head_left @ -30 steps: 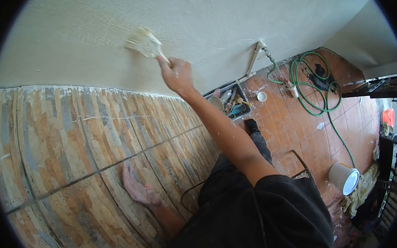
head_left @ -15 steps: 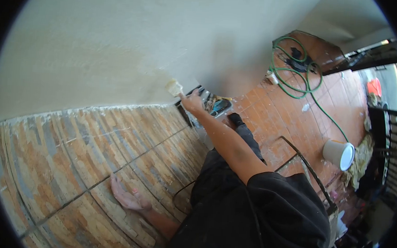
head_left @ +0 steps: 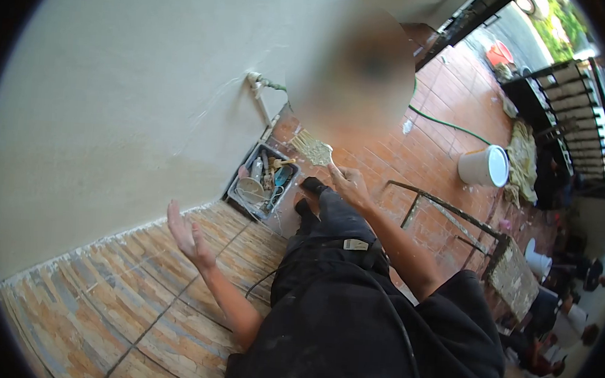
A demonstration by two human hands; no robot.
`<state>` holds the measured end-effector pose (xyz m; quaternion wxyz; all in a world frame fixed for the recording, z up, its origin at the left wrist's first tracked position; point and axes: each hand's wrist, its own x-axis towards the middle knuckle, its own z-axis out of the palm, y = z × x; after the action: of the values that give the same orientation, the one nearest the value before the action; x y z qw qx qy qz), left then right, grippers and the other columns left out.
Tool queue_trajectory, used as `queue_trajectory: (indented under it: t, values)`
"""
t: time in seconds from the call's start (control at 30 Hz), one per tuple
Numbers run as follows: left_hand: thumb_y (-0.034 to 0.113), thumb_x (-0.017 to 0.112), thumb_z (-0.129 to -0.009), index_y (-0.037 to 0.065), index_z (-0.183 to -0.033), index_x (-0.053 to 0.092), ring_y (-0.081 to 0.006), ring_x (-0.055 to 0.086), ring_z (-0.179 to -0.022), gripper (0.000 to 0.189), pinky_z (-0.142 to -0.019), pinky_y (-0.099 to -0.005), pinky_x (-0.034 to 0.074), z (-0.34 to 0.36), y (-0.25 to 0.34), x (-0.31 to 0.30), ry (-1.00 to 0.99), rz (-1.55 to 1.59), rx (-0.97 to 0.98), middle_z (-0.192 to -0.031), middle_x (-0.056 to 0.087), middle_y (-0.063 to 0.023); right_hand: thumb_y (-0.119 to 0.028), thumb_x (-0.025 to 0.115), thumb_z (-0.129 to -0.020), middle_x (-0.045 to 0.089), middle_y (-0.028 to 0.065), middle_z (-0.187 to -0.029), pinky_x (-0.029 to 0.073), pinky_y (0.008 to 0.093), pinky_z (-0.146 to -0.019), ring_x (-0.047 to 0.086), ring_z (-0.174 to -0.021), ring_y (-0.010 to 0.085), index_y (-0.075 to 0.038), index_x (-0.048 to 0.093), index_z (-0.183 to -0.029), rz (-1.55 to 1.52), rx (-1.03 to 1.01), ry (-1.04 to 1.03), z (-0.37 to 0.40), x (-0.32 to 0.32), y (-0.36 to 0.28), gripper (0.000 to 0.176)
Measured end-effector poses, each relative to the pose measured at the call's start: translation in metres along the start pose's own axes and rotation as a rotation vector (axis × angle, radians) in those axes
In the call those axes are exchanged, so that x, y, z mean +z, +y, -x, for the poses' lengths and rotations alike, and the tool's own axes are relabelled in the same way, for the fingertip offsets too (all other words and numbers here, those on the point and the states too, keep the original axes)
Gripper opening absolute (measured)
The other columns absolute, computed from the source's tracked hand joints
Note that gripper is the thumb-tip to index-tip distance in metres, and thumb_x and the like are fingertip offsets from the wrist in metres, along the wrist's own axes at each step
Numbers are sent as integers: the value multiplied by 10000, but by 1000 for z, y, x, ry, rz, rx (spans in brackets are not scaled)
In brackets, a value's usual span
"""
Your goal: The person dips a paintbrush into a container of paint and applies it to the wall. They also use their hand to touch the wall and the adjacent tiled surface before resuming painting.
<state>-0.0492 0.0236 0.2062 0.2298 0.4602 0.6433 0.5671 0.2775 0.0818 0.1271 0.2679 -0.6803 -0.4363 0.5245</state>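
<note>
My right hand (head_left: 350, 186) is closed around the handle of a paintbrush (head_left: 312, 149), held above the floor in front of my legs. Its splayed bristles are caked with pale material and point away from me, toward the wall. My left hand (head_left: 192, 238) is empty, fingers extended and dusted white, in front of the lower wall where the stone-pattern tiles (head_left: 136, 303) meet the pale plaster (head_left: 113, 108). Between the two hands, farther off, a grey tray (head_left: 273, 215) of tools sits on the floor against the wall.
A pipe fitting (head_left: 256, 82) juts from the wall above the tray. On the orange tiled floor (head_left: 430, 148) stand a white bucket (head_left: 482, 165) and a metal-framed stool (head_left: 512, 274). A green hose (head_left: 448, 126) runs behind the bucket. A crumpled cloth (head_left: 522, 161) lies near a dark railing (head_left: 577, 122).
My right hand has drawn the paintbrush away from the wall, out over the floor. My left hand has lifted off the tile area toward the plaster. The view has turned, showing the whole tool tray.
</note>
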Motion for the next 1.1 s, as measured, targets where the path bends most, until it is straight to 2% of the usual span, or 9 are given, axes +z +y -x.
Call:
queue_trajectory:
  t: [0.03, 0.17, 0.23, 0.47, 0.57, 0.77, 0.83, 0.93, 1.1]
  values:
    - [513, 497, -851, -26, -1386, 260, -303, 235, -1349, 795, -1089, -490, 180, -1, 3, 20, -149, 62, -35, -1441, 275, -182, -395, 525, -908, 570, 45, -570, 411, 263, -517, 546, -576, 94, 13, 623, -695, -15, -46, 54, 7, -13, -2, 471]
    - [540, 446, -854, 16, -1422, 198, -306, 192, -1372, 812, -1085, -494, 169, 0, 20, 93, -454, 248, -38, -1471, 226, -177, -309, 525, -927, 580, 41, -590, 437, 256, -544, 568, -596, 107, 19, 605, -767, -62, -118, 264, 47, -39, -19, 374]
    - [590, 410, -848, 33, -1441, 156, -298, 123, -1394, 853, -1100, -492, 101, 5, 28, 123, -669, 396, -44, -1499, 166, -156, -223, 506, -944, 653, 74, -743, 487, 264, -640, 613, -702, 124, 33, 613, -902, -266, -348, 350, 68, -42, -34, 281]
    - [664, 397, -817, 14, -1446, 89, -284, 49, -1403, 955, -1115, -471, 50, 19, 87, 166, -959, 479, 5, -1512, 83, -160, -175, 436, -970, 609, 141, -1126, 458, 303, -888, 597, -990, 193, 41, 523, -1179, -555, -532, 541, 104, -71, -46, 312]
    - [658, 360, -828, 44, -1456, 76, -270, 19, -1410, 923, -1106, -485, -11, 33, 98, 188, -1028, 557, 33, -1524, 60, -133, -162, 408, -976, 550, 222, -1179, 436, 387, -975, 532, -1133, 277, 69, 502, -1120, -596, -563, 568, 116, -96, -51, 288]
    - [656, 356, -829, 3, -1444, 72, -275, 16, -1409, 941, -1105, -493, -25, 79, 126, 237, -1217, 718, 19, -1521, 55, -147, -185, 390, -982, 541, 232, -1187, 405, 381, -1010, 517, -1151, 292, 80, 467, -1165, -537, -558, 721, 154, -143, -34, 331]
    - [657, 364, -825, -12, -1439, 77, -273, 17, -1409, 953, -1110, -486, -14, 96, 138, 250, -1269, 750, 3, -1518, 59, -155, -199, 431, -974, 603, 161, -1126, 427, 292, -938, 558, -1075, 183, 52, 529, -1152, -662, -655, 879, 174, -152, -27, 323]
    - [654, 368, -819, 6, -1443, 88, -270, 31, -1409, 942, -1118, -473, 16, 116, 161, 278, -1446, 791, 43, -1514, 78, -159, -201, 429, -974, 589, 196, -1136, 416, 306, -965, 547, -1104, 220, 75, 510, -1148, -813, -701, 994, 197, -164, -9, 336]
    - [659, 358, -811, 36, -1451, 89, -270, 46, -1408, 932, -1118, -481, 41, 139, 197, 302, -1559, 823, 86, -1514, 78, -162, -191, 427, -974, 585, 199, -1140, 413, 314, -968, 538, -1119, 235, 74, 504, -1144, -719, -633, 1163, 233, -179, 8, 325]
